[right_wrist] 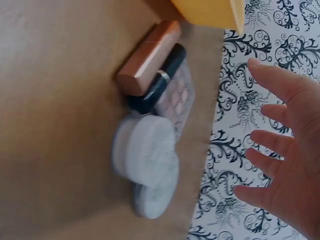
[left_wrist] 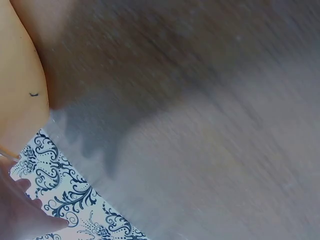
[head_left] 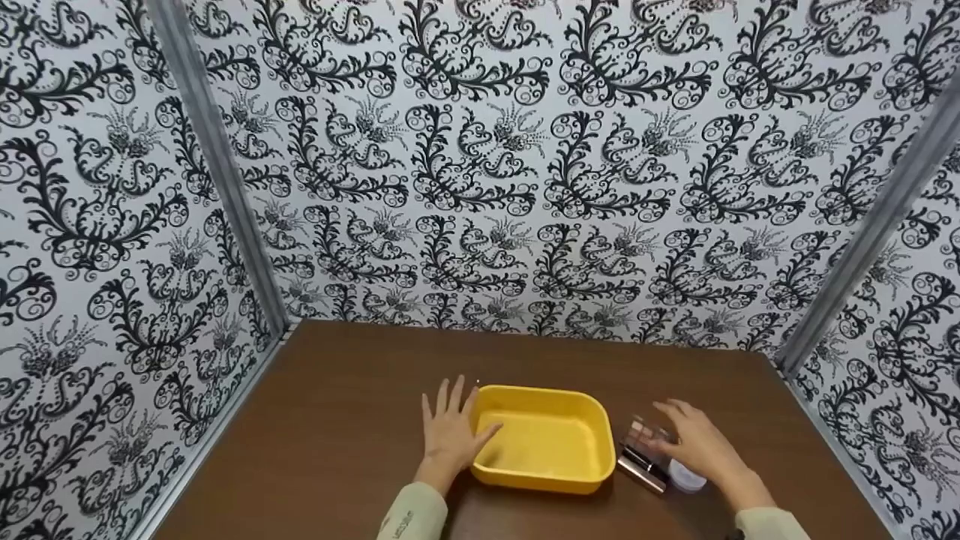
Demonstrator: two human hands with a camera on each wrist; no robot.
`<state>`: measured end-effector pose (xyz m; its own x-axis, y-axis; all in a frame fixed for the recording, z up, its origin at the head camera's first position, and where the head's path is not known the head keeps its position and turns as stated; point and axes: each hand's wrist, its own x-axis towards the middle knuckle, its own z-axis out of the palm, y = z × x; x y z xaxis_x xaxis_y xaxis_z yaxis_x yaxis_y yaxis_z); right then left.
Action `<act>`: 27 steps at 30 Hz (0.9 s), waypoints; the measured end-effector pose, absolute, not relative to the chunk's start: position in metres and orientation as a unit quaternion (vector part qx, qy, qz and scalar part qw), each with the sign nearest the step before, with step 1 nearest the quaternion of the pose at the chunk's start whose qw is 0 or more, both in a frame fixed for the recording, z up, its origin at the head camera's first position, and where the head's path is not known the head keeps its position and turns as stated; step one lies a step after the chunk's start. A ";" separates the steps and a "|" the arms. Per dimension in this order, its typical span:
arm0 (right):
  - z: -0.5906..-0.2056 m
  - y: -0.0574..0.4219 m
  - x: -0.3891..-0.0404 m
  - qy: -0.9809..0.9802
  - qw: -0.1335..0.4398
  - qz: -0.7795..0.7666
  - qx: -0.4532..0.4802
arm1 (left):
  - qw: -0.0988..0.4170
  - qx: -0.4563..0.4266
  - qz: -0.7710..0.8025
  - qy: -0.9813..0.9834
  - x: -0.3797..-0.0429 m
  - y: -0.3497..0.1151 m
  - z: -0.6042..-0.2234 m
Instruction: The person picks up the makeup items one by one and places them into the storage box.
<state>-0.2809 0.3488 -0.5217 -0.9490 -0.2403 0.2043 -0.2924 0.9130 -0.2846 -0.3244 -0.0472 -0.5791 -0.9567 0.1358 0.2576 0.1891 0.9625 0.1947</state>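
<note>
Head view, tray: the yellow, rounded-rectangular, plastic-looking tray [head_left: 547, 446] lay on the dark brown wood-grain desk [head_left: 352, 405], with nothing inside but shadow.
Head view, left hand: the left hand [head_left: 450, 435] was wide, its straight fingers spread at the tray's left wall and its thumb over the rim; contact could not be told.
Head view, right hand: the right hand [head_left: 705, 442] was above the cosmetics, grasping nothing.
Head view, cosmetics: right of the tray were a clear-lidded palette of pinkish pans [head_left: 637, 429], a slim black tube [head_left: 654, 466], a shiny rose-gold tube [head_left: 639, 475] and a round whitish container [head_left: 686, 478].
Left wrist view, tray edge: only the tray's side and part of the hand showed; its grip could not be judged here.
Right wrist view, fingers: they were well apart and empty.
Right wrist view, cluster: a second round whitish container [right_wrist: 157, 197] was partly hidden behind the first.
Right wrist view, risk: the tubes lay side by side, so a careless pinch might nudge or roll the neighbour; the smooth round cases could slip if caught by the rim.
</note>
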 end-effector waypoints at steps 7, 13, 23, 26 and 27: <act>-0.540 0.363 -0.268 -0.976 0.077 0.156 0.131 | 0.128 -0.085 -0.108 -0.982 -0.325 -0.045 -0.582; -0.552 0.371 -0.260 -0.977 0.096 0.144 0.125 | 0.121 -0.078 -0.120 -0.982 -0.324 -0.049 -0.583; -0.558 0.375 -0.257 -0.984 0.084 0.131 0.087 | 0.132 -0.074 -0.125 -0.981 -0.324 -0.047 -0.583; -0.558 0.372 -0.258 -0.985 0.074 0.140 0.073 | 0.131 -0.073 -0.120 -0.981 -0.323 -0.048 -0.584; -0.559 0.371 -0.258 -0.984 0.073 0.144 0.071 | 0.132 -0.071 -0.119 -0.982 -0.323 -0.049 -0.584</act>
